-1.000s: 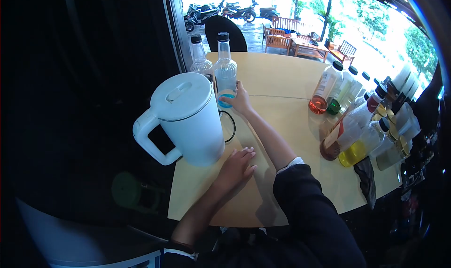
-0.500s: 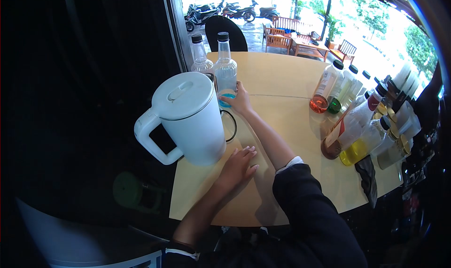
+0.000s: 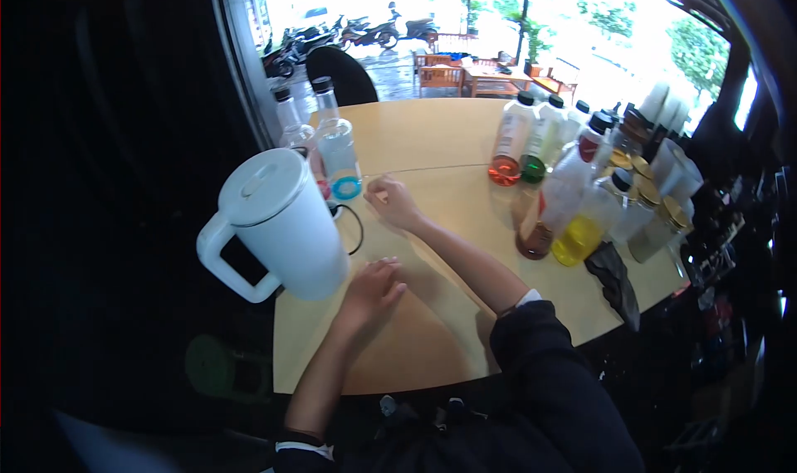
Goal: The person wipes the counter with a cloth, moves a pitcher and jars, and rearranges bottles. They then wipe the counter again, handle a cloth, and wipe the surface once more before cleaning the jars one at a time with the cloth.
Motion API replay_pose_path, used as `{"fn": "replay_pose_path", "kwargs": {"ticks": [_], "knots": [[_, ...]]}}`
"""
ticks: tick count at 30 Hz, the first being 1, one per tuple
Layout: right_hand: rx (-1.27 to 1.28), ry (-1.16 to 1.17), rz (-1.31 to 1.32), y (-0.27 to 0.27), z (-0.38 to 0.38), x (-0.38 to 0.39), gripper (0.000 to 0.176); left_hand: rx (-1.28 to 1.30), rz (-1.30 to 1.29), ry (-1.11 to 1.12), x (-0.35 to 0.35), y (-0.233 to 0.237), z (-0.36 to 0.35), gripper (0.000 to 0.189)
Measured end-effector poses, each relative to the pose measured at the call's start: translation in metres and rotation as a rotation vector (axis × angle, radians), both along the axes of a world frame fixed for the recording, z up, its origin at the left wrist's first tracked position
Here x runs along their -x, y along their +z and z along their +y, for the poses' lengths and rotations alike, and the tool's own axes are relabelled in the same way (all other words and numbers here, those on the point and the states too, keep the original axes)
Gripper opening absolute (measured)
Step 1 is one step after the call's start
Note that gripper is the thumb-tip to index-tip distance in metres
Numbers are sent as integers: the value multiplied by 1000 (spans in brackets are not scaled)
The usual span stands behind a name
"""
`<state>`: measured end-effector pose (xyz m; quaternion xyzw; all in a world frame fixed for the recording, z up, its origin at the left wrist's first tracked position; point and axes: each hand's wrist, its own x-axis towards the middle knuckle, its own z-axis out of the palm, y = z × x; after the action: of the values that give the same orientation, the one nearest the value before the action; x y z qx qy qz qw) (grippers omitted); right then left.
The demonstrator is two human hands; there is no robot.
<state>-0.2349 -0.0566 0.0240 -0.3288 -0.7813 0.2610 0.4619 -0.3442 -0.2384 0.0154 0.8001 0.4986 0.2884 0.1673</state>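
Observation:
My right hand [image 3: 393, 202] is over the table just right of a clear bottle [image 3: 337, 153] with blue liquid at its bottom. Its fingers are loosely curled, with a gap at the thumb and nothing held. The bottle stands upright under its black cap. Behind it, to the left, is a second black-capped bottle [image 3: 290, 124], partly hidden by a large white kettle [image 3: 286, 232]. My left hand [image 3: 371, 292] rests on the table at the kettle's right, empty, with thumb and fingers apart.
At the right stand bottles with red [image 3: 504, 171], green [image 3: 532, 168] and yellow liquid [image 3: 579, 239], beside gold-lidded jars [image 3: 660, 228]. A black cloth-like item [image 3: 613, 278] hangs over the edge of the wooden table [image 3: 432, 129]. A dark cable [image 3: 360, 231] curves beside the kettle.
My right hand has let go of the bottle with blue liquid and drawn back to its right. The bottle stays standing. The whole view has shifted; my left hand remains on the table.

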Motion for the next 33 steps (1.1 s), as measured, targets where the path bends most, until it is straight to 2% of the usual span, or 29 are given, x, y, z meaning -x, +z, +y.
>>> {"fn": "replay_pose_path", "kwargs": {"ticks": [1,2,4,6,8,11,13,14,15,17,18,20,22,24,26,27,28,30,31,33], "knots": [[38,41,70,4,-19,-15,18,-5,-4,-17,1,-1,2,37],[34,26,65,13,-40,-33,18,-35,-35,-30,2,-4,5,37],[-25,75,-136,31,-79,-79,19,-71,-67,-58,-11,-1,6,38],[-52,23,-119,46,-119,-123,19,-162,-206,-38,-30,15,6,36],[-63,-20,-110,46,-139,-165,19,-182,-223,-72,-63,34,9,40],[-111,-135,27,35,-163,-214,15,-140,-334,-213,-120,45,22,59],[133,-272,229,36,-181,-239,10,-53,-412,-249,-161,40,42,77],[133,-277,229,35,-189,-250,10,17,-467,-247,-180,36,51,86],[26,-315,200,34,-196,-259,8,16,-465,-251,-199,31,59,86],[-105,-353,124,29,-205,-278,7,124,-573,-264,-228,21,80,108],[-111,-357,125,28,-211,-283,7,120,-572,-270,-237,15,92,108],[-94,-369,139,29,-220,-292,6,99,-629,-412,-252,11,108,119],[-98,-376,138,28,-222,-299,7,155,-612,-391,-257,13,112,115],[-94,-369,142,26,-219,-297,10,213,-590,-353,-252,26,105,112],[19,-415,272,24,-209,-290,25,189,-482,-312,-242,42,95,98],[8,-445,212,22,-201,-288,50,185,-481,-295,-234,47,89,98],[9,-425,215,20,-191,-283,50,117,-493,-250,-225,52,84,94],[-177,-484,21,20,-175,-265,69,46,-498,-179,-202,62,73,90],[-36,-391,-7,19,-167,-254,78,32,-497,-176,-190,67,67,90],[0,-250,48,21,-151,-220,77,13,-495,-147,-166,64,63,90]]}}
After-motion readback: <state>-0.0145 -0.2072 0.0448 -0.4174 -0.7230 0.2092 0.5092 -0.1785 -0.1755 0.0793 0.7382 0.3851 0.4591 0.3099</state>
